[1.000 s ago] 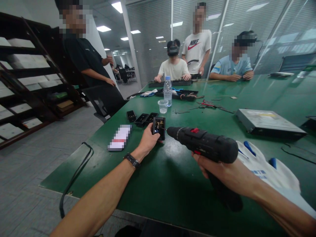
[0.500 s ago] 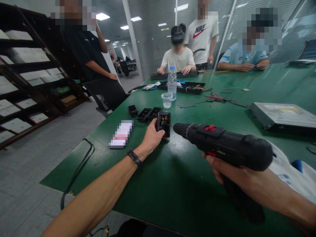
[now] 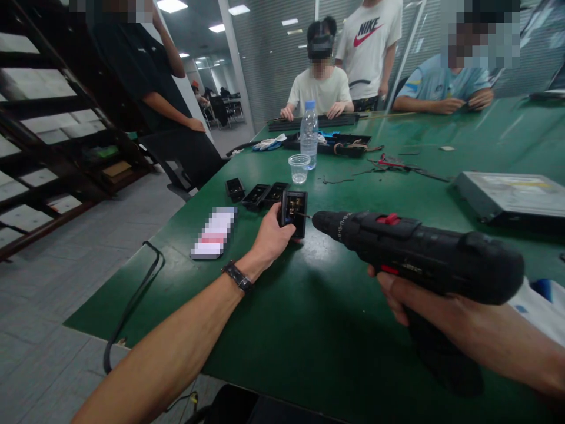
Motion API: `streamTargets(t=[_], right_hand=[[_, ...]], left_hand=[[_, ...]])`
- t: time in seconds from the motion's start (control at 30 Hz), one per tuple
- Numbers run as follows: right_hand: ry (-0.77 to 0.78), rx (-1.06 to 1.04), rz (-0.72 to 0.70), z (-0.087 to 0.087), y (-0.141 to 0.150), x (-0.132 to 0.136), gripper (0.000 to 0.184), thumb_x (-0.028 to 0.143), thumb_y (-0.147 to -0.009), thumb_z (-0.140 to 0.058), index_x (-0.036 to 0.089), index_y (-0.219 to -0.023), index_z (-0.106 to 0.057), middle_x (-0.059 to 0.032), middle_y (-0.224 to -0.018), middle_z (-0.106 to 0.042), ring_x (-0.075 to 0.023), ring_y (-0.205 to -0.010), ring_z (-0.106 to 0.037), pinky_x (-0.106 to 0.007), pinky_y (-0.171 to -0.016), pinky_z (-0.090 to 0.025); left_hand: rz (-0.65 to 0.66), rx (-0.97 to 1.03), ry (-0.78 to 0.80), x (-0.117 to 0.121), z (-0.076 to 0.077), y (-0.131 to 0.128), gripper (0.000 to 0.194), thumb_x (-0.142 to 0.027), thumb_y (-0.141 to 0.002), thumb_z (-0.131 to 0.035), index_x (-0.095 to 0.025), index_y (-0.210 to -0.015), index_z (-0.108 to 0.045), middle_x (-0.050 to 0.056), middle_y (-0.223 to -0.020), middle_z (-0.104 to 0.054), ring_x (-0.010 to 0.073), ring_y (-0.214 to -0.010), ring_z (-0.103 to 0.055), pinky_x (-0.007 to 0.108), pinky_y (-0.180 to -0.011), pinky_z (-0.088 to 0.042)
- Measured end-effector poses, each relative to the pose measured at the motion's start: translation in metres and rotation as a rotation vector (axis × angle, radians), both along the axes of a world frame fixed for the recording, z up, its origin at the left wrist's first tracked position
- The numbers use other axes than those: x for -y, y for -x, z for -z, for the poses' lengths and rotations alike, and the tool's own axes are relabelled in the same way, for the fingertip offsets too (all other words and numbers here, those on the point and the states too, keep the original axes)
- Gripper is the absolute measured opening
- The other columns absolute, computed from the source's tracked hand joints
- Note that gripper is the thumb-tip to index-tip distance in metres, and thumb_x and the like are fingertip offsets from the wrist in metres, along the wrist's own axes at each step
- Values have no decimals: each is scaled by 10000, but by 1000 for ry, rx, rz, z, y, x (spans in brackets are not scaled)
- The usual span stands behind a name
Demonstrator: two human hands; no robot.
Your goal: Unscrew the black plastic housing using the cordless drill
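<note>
My left hand (image 3: pixel 272 235) grips a small black box (image 3: pixel 300 222) with brass-coloured metal parts inside, its open face turned to the right. Wrapped around the handle of a black cordless drill (image 3: pixel 424 253) is my right hand (image 3: pixel 424 297). The drill's thin bit reaches toward the open face of the box; whether its tip touches the metal inside I cannot tell. Several similar black boxes (image 3: pixel 256 196) lie on the green table (image 3: pixel 335 330) just beyond my left hand. A phone (image 3: pixel 215 232) rests to the left of that hand.
Past the boxes stand a clear plastic cup (image 3: pixel 299 169) and a water bottle (image 3: pixel 309 138). A metal-cased unit (image 3: pixel 521 197) lies at the right, a white glove (image 3: pixel 542 312) beside my right forearm. A strap (image 3: pixel 132 300) hangs over the left edge. Several people are around the table.
The view has tilted down slightly. The drill appears a little further right, its bit still at the box. Both hands keep their hold.
</note>
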State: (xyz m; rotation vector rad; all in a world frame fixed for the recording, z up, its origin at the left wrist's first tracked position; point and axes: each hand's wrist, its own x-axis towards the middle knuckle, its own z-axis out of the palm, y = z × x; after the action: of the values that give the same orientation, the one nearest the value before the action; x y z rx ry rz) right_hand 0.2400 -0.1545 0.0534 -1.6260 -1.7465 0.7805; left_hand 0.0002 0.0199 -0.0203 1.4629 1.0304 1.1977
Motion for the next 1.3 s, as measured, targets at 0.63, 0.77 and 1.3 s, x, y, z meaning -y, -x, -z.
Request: streamTargets(t=[0.63,0.77,1.3], right_hand=[[38,-135,-36,-1,3,1,349,506,-968,-578,238,-772,-683,-20,-609,-673,-210,-551,-639,-305,-442,-476],[103,-114,-7,-1,2,3,388,515,-985,-564,233,-745,-679,-43,-644,-678,-231,-636,-664,-328,-504,-500],[77,-147,-55,-5,7,1,283,462,-976,-568,227,-852,-665,4,-622,-647,-173,-540,-581,-291,-500,-478]], left_hand=[[4,18,15,6,-12,-4,516,-59,-700,-642,-149,-1207,-605,91,-1104,-657,161,-809,-638,267,-606,-602],[-10,13,12,8,-13,-4,498,-55,-698,-631,-147,-1188,-615,89,-1081,-667,164,-794,-641,291,-622,-610],[18,13,25,1,-6,-2,493,-79,-711,-654,-147,-1196,-594,110,-1145,-691,176,-783,-676,292,-574,-618]])
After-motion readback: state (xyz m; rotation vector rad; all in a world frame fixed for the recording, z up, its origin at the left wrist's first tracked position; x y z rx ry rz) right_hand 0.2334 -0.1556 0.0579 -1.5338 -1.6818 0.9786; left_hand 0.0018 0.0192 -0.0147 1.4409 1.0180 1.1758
